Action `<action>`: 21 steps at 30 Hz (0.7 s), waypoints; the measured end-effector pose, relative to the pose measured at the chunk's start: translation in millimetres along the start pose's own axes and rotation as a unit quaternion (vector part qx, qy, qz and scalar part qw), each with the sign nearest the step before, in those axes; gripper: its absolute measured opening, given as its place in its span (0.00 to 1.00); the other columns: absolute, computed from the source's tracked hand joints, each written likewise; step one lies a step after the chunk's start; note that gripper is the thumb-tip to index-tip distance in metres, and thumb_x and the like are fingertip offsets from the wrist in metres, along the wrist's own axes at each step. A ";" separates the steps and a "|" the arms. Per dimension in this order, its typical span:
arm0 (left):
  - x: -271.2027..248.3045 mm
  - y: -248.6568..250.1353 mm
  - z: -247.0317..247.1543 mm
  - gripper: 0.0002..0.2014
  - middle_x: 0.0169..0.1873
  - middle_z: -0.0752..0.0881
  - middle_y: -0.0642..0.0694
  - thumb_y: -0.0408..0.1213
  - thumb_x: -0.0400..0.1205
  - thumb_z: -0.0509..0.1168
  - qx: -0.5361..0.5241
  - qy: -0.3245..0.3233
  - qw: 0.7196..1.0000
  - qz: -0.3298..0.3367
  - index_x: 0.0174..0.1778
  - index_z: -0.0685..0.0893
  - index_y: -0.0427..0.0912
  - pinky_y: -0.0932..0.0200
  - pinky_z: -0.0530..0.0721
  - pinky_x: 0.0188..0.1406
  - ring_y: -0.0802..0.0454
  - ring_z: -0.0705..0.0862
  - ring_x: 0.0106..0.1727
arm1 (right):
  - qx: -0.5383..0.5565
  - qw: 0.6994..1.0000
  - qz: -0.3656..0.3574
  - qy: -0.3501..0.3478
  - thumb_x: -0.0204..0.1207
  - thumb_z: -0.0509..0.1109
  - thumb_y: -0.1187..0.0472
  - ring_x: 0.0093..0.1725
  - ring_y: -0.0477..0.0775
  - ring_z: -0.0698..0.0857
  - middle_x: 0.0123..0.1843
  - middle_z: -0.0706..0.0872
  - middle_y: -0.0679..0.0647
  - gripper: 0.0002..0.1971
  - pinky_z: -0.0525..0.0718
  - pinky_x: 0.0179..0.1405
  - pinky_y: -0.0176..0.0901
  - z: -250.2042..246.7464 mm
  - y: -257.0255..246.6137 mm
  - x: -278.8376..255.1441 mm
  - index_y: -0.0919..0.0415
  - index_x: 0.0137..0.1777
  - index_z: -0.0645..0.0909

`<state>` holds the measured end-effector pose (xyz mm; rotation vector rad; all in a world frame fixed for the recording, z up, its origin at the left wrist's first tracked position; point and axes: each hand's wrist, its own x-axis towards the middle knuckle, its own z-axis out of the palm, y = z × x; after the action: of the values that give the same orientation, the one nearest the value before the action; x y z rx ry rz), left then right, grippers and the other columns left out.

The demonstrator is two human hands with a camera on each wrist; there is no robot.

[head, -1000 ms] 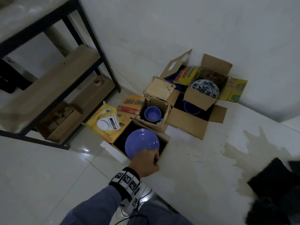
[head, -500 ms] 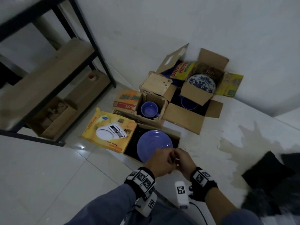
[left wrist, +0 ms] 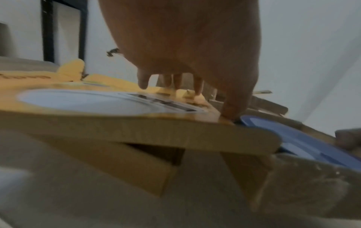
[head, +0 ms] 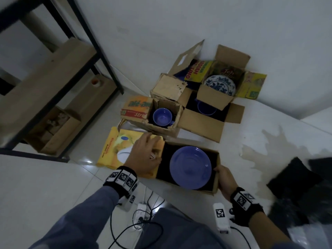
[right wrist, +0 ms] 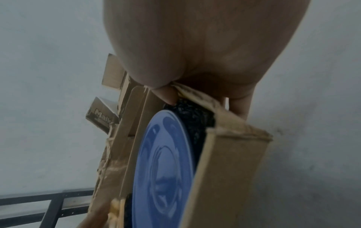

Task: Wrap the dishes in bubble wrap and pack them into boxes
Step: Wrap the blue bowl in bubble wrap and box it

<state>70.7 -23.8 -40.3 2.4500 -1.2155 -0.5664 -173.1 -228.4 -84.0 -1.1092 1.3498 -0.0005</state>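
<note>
The blue plate (head: 190, 167) lies bare in the near cardboard box (head: 216, 174). Left hand (head: 143, 157), fingers spread, presses its yellow flap (head: 112, 150); right hand (head: 225, 178) pinches the box wall. Unwrapped, a jolt could chip it.

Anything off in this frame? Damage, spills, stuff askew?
Yes. A pale irregular stain spreads over the white floor right of the cardboard box holding the bare blue plate, which shows no bubble wrap. The small cardboard box with the blue cup has ragged, torn edges.
</note>
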 end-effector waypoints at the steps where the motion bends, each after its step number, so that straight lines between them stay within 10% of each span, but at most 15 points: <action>1: 0.4 4.6 3.2 0.41 0.74 0.68 0.41 0.51 0.65 0.69 0.011 -0.012 1.000 0.012 0.77 0.68 0.50 0.37 0.72 0.71 0.38 0.69 0.74 | -0.005 1.000 -0.002 0.000 0.62 0.61 0.53 0.43 0.63 0.83 0.47 0.87 0.73 0.26 0.78 0.43 0.56 -7.1 3.2 0.9 0.76 0.51 0.80; 9: 21.4 60.4 37.9 0.20 0.43 0.82 0.54 0.58 0.65 0.65 0.064 -0.063 0.994 0.061 0.50 0.80 0.53 0.47 0.78 0.56 0.48 0.83 0.47 | -0.045 0.998 0.011 0.044 0.61 0.57 0.46 0.46 0.69 0.87 0.46 0.89 0.68 0.27 0.84 0.51 0.64 -72.1 67.8 23.6 0.70 0.43 0.82; 14: 43.5 122.5 66.2 0.09 0.44 0.83 0.54 0.47 0.77 0.68 0.050 -0.175 0.980 0.076 0.51 0.78 0.55 0.56 0.76 0.39 0.50 0.83 0.46 | -0.025 0.995 0.037 0.093 0.72 0.56 0.55 0.45 0.67 0.84 0.44 0.88 0.69 0.15 0.82 0.49 0.61 -115.4 72.3 -5.4 0.63 0.38 0.80; 21: 73.6 195.1 107.4 0.09 0.54 0.87 0.49 0.40 0.82 0.64 0.039 -0.186 0.979 0.075 0.57 0.83 0.52 0.57 0.78 0.43 0.49 0.85 0.50 | 0.003 0.985 -0.011 0.171 0.78 0.60 0.69 0.39 0.57 0.76 0.32 0.79 0.58 0.16 0.71 0.43 0.49 -182.4 44.7 2.3 0.59 0.28 0.72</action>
<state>-72.7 -208.8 -55.3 2.3538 -1.5772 -0.9820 -336.9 -320.1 -81.7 -1.1538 1.6408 -0.2198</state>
